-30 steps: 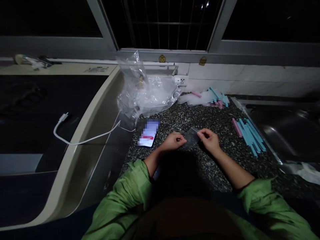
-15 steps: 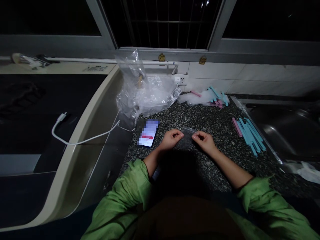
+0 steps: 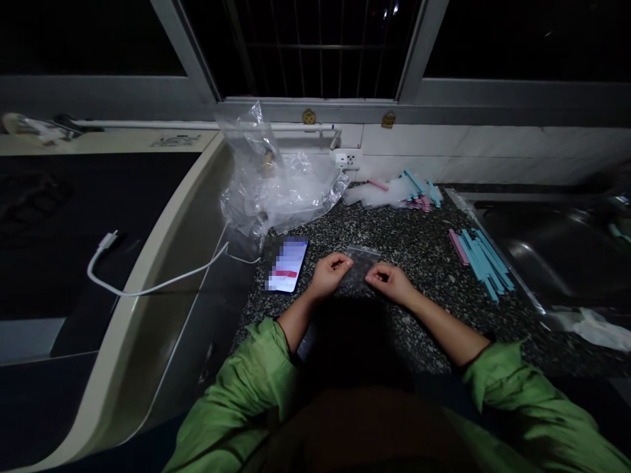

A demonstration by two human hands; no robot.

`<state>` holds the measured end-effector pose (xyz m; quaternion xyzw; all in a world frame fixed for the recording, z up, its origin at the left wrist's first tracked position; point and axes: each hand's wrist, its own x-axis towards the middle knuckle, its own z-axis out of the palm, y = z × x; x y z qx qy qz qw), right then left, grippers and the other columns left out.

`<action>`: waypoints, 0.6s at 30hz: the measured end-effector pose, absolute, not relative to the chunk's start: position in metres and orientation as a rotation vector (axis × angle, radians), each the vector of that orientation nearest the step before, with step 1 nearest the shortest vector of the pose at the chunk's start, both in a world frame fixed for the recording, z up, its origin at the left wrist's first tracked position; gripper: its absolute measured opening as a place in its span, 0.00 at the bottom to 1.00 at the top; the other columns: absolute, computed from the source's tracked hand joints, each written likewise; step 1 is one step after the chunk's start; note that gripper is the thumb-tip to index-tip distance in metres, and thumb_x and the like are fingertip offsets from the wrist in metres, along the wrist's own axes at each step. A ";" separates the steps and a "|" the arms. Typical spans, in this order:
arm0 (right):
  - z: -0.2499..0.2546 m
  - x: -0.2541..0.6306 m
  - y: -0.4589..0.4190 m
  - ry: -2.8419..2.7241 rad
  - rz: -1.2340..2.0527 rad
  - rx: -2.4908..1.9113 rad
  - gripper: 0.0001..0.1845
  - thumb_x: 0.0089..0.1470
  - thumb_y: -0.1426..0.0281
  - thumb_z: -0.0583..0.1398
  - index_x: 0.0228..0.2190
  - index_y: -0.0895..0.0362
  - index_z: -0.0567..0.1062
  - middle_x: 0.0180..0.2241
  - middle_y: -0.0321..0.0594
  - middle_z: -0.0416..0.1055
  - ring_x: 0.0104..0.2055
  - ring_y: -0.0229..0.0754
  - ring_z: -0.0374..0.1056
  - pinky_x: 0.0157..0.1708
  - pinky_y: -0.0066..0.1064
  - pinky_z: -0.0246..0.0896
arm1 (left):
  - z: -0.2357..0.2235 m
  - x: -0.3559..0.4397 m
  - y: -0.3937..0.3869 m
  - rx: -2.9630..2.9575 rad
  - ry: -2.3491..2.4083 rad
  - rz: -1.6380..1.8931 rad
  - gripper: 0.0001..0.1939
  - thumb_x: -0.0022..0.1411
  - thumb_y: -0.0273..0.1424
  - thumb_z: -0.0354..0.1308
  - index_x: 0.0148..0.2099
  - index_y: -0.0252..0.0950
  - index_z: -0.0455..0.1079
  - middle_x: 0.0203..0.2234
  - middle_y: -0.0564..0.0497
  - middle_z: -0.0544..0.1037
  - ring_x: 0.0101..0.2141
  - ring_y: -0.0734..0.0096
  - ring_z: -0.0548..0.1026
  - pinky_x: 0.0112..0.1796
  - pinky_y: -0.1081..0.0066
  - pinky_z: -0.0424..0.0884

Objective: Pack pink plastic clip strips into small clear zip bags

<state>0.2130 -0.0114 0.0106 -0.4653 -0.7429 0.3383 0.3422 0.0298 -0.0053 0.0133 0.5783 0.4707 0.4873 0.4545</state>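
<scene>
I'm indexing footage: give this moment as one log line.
left hand: pinching clear bag | right hand: pinching clear bag | left of hands: phone | right of hands: blue and pink sticks

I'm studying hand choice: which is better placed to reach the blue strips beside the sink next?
Probably the right hand: it's nearer the blue strips, while the left hand is nearer the phone.

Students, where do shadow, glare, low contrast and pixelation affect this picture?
Head view: dim overall, glare streaking the large crinkled clear plastic bag; head view: deep shadow across the near speckled black counter; head view: small transparent zip bag low in contrast, lit rectangular phone partly pixelated.
</scene>
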 end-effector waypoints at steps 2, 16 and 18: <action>0.013 0.227 -0.003 -1.944 0.800 -1.258 0.12 0.44 0.60 0.58 0.22 0.57 0.72 0.22 0.37 0.68 0.25 0.36 0.62 0.27 0.29 0.59 | 0.013 0.029 -0.005 1.383 1.168 1.210 0.09 0.49 0.36 0.59 0.27 0.34 0.69 0.21 0.54 0.72 0.25 0.75 0.67 0.29 0.75 0.63; 0.030 0.366 0.028 -1.493 -0.347 -2.446 0.18 0.48 0.67 0.55 0.37 0.65 0.76 0.38 0.59 0.69 0.42 0.57 0.62 0.37 0.45 0.57 | 0.014 0.028 -0.005 1.290 1.172 1.196 0.14 0.46 0.41 0.60 0.26 0.34 0.68 0.20 0.55 0.69 0.24 0.77 0.64 0.26 0.75 0.61; 0.027 0.364 0.029 -1.512 -0.345 -2.486 0.17 0.48 0.67 0.55 0.36 0.64 0.76 0.38 0.59 0.69 0.42 0.59 0.62 0.37 0.46 0.56 | 0.014 0.027 -0.005 1.288 1.177 1.189 0.14 0.46 0.41 0.60 0.26 0.34 0.68 0.20 0.55 0.69 0.24 0.77 0.64 0.26 0.76 0.60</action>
